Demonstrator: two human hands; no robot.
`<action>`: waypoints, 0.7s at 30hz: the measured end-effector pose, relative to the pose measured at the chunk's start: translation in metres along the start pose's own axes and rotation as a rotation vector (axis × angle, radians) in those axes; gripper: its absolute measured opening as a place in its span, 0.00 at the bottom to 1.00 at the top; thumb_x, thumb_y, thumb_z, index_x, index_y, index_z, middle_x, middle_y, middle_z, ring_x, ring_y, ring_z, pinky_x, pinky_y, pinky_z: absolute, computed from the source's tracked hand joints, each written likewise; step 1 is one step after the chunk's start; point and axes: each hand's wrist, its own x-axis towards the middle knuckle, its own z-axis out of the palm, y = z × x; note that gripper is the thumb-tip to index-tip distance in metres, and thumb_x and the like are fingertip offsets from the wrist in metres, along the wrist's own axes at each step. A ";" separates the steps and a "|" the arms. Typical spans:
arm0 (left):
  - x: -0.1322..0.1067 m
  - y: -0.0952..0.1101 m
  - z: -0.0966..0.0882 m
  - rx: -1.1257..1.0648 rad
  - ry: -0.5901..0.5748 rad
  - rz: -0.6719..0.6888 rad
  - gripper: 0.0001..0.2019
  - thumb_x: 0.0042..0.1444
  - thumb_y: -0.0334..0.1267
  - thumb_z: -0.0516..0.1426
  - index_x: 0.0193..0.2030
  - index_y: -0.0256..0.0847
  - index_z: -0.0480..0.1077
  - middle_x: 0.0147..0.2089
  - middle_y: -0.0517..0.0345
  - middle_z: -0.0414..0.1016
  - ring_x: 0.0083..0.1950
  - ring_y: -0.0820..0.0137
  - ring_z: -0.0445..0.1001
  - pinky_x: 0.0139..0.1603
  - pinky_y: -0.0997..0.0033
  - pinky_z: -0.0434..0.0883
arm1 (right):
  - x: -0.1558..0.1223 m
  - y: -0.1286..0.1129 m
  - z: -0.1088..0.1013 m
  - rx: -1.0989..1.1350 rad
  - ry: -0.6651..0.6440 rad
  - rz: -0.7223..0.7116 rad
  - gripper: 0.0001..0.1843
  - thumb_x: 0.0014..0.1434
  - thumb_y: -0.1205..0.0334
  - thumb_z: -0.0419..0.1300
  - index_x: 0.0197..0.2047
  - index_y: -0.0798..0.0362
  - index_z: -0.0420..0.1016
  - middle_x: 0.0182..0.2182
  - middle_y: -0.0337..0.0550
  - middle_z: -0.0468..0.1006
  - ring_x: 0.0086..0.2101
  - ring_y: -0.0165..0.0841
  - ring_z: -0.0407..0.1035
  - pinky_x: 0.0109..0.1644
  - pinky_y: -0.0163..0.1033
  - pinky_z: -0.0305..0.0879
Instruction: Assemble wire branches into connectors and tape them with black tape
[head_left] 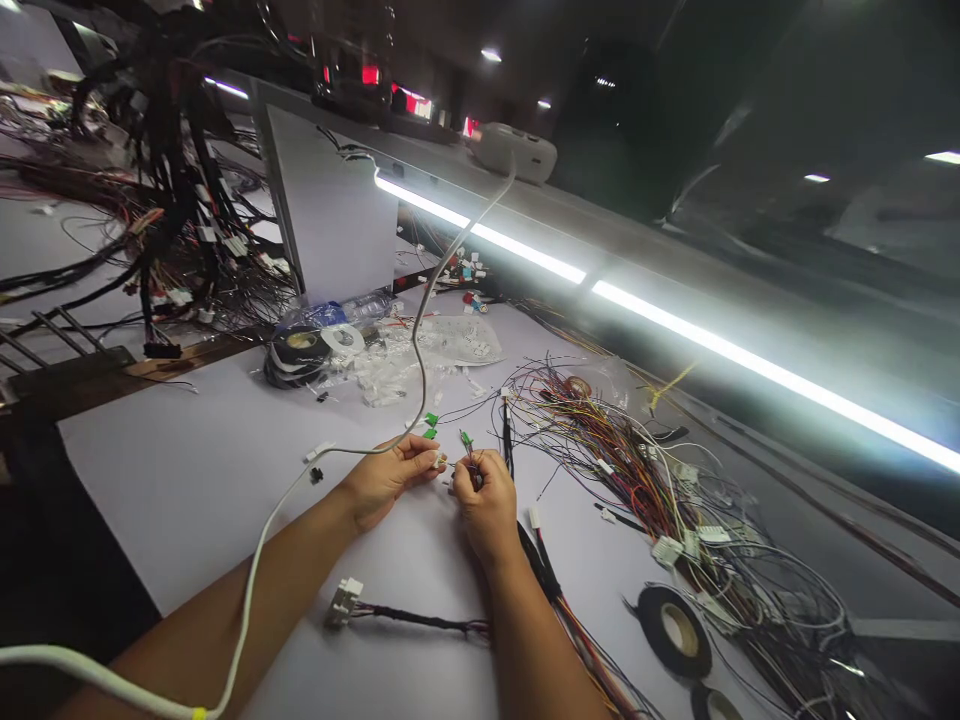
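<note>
My left hand (394,474) pinches a small white connector (439,461) between thumb and fingertips. Close beside it, my right hand (486,492) is closed around several thin dark wires (471,458). A green connector (466,439) sticks up just above the right fingers. More green connectors (430,427) lie on the table past the left fingertips. I cannot tell whether a wire sits in the white connector. Below the hands lies a black-taped harness branch (420,618) ending in a white and grey connector block (345,604).
A white cable (426,300) hangs across the view and over my left forearm. Bundled loose wires (637,460) spread at the right, with a black tape roll (673,630) near them. Plastic bags (390,365) lie at the back. A lit tube (525,253) runs above.
</note>
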 end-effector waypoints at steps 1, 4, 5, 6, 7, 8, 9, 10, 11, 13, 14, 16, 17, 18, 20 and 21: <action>0.000 0.000 0.000 0.002 -0.002 -0.004 0.11 0.48 0.33 0.67 0.38 0.37 0.73 0.36 0.55 0.79 0.42 0.70 0.77 0.51 0.69 0.70 | 0.000 0.000 0.000 -0.001 0.000 -0.006 0.06 0.57 0.67 0.54 0.28 0.51 0.67 0.29 0.37 0.68 0.31 0.30 0.64 0.37 0.35 0.61; 0.000 0.000 0.000 0.001 0.000 0.009 0.11 0.47 0.33 0.68 0.38 0.37 0.74 0.35 0.56 0.78 0.41 0.71 0.77 0.50 0.70 0.70 | -0.001 -0.002 0.001 0.029 -0.014 -0.020 0.05 0.57 0.66 0.54 0.29 0.50 0.68 0.29 0.37 0.68 0.31 0.30 0.65 0.36 0.34 0.61; 0.000 0.000 0.000 -0.003 0.005 0.016 0.12 0.46 0.33 0.68 0.37 0.37 0.74 0.35 0.57 0.78 0.41 0.71 0.77 0.50 0.70 0.70 | -0.001 -0.002 0.001 0.037 -0.023 -0.019 0.05 0.57 0.66 0.54 0.30 0.50 0.68 0.29 0.37 0.68 0.31 0.30 0.65 0.36 0.34 0.61; 0.000 -0.001 0.000 -0.007 0.010 0.019 0.12 0.46 0.33 0.69 0.37 0.37 0.74 0.35 0.58 0.78 0.40 0.71 0.77 0.49 0.70 0.71 | -0.001 -0.002 0.001 0.037 -0.031 -0.016 0.05 0.57 0.66 0.55 0.30 0.50 0.68 0.30 0.38 0.69 0.31 0.30 0.65 0.36 0.35 0.62; 0.000 -0.001 0.000 -0.008 0.011 0.018 0.12 0.45 0.34 0.69 0.36 0.37 0.74 0.35 0.58 0.78 0.40 0.71 0.77 0.49 0.69 0.71 | -0.001 -0.002 0.001 0.031 -0.037 -0.011 0.05 0.57 0.66 0.55 0.30 0.50 0.69 0.30 0.38 0.69 0.32 0.31 0.65 0.37 0.35 0.62; 0.000 -0.001 0.000 -0.007 0.010 0.015 0.13 0.45 0.34 0.69 0.36 0.37 0.74 0.35 0.58 0.78 0.40 0.71 0.77 0.49 0.69 0.71 | -0.001 -0.002 0.001 0.022 -0.042 -0.006 0.05 0.57 0.66 0.55 0.30 0.50 0.69 0.30 0.38 0.69 0.32 0.31 0.65 0.37 0.35 0.62; 0.001 -0.001 0.000 -0.002 0.006 0.012 0.13 0.44 0.34 0.69 0.36 0.37 0.74 0.35 0.58 0.78 0.41 0.71 0.77 0.49 0.70 0.71 | -0.001 -0.002 0.001 0.015 -0.047 -0.001 0.05 0.57 0.66 0.55 0.30 0.50 0.69 0.30 0.38 0.69 0.32 0.31 0.65 0.37 0.35 0.61; 0.001 -0.002 0.001 0.007 0.003 0.011 0.13 0.44 0.35 0.70 0.36 0.37 0.74 0.35 0.58 0.78 0.41 0.71 0.77 0.49 0.70 0.71 | -0.001 -0.001 0.001 0.009 -0.056 0.000 0.05 0.58 0.65 0.56 0.30 0.50 0.70 0.31 0.38 0.70 0.32 0.31 0.66 0.38 0.35 0.61; 0.001 -0.002 0.001 0.018 -0.001 0.010 0.13 0.43 0.35 0.70 0.36 0.37 0.74 0.35 0.58 0.78 0.40 0.71 0.77 0.48 0.70 0.71 | -0.001 -0.001 0.001 0.005 -0.064 -0.003 0.05 0.58 0.65 0.56 0.31 0.50 0.70 0.31 0.38 0.70 0.33 0.31 0.66 0.38 0.35 0.61; 0.000 -0.002 0.002 0.032 0.001 0.018 0.13 0.42 0.35 0.70 0.35 0.37 0.74 0.34 0.58 0.78 0.40 0.72 0.76 0.47 0.71 0.72 | -0.001 -0.001 0.001 -0.001 -0.085 -0.014 0.05 0.58 0.65 0.56 0.31 0.50 0.71 0.31 0.38 0.70 0.34 0.31 0.66 0.39 0.35 0.61; 0.000 -0.002 0.003 0.034 0.003 0.020 0.13 0.42 0.35 0.70 0.35 0.37 0.74 0.34 0.59 0.78 0.40 0.72 0.76 0.46 0.72 0.72 | -0.001 -0.001 0.001 -0.005 -0.097 -0.017 0.05 0.59 0.65 0.56 0.31 0.50 0.71 0.31 0.38 0.70 0.34 0.32 0.66 0.39 0.35 0.61; -0.001 -0.001 0.003 0.032 0.009 0.013 0.13 0.42 0.34 0.70 0.34 0.36 0.74 0.33 0.58 0.78 0.39 0.73 0.76 0.45 0.72 0.72 | -0.001 -0.001 0.001 -0.005 -0.121 -0.011 0.05 0.59 0.64 0.56 0.32 0.50 0.71 0.31 0.38 0.70 0.35 0.32 0.66 0.40 0.35 0.61; -0.001 -0.001 0.003 0.029 0.012 0.007 0.13 0.43 0.34 0.70 0.34 0.36 0.74 0.34 0.58 0.78 0.39 0.73 0.76 0.45 0.73 0.72 | -0.001 -0.002 0.001 -0.001 -0.131 -0.006 0.05 0.59 0.64 0.56 0.32 0.50 0.71 0.32 0.38 0.70 0.35 0.32 0.66 0.40 0.35 0.61; -0.001 -0.001 0.003 0.028 0.015 0.001 0.12 0.43 0.33 0.70 0.35 0.36 0.74 0.34 0.58 0.78 0.38 0.73 0.76 0.45 0.73 0.72 | -0.001 -0.002 0.001 0.001 -0.139 -0.001 0.05 0.59 0.64 0.56 0.32 0.50 0.71 0.32 0.38 0.70 0.35 0.32 0.66 0.40 0.35 0.61; -0.001 -0.001 0.003 0.028 0.019 -0.007 0.12 0.44 0.33 0.69 0.35 0.36 0.74 0.34 0.57 0.78 0.38 0.73 0.76 0.45 0.73 0.72 | -0.001 -0.002 0.001 -0.005 -0.140 0.007 0.05 0.59 0.65 0.56 0.32 0.50 0.71 0.32 0.38 0.70 0.34 0.32 0.66 0.40 0.35 0.61; -0.001 -0.001 0.003 0.029 0.022 -0.007 0.12 0.44 0.32 0.69 0.35 0.36 0.74 0.34 0.57 0.78 0.38 0.73 0.76 0.45 0.73 0.72 | -0.001 -0.002 0.001 -0.013 -0.138 0.006 0.05 0.59 0.65 0.56 0.31 0.50 0.71 0.31 0.38 0.70 0.34 0.32 0.66 0.40 0.35 0.61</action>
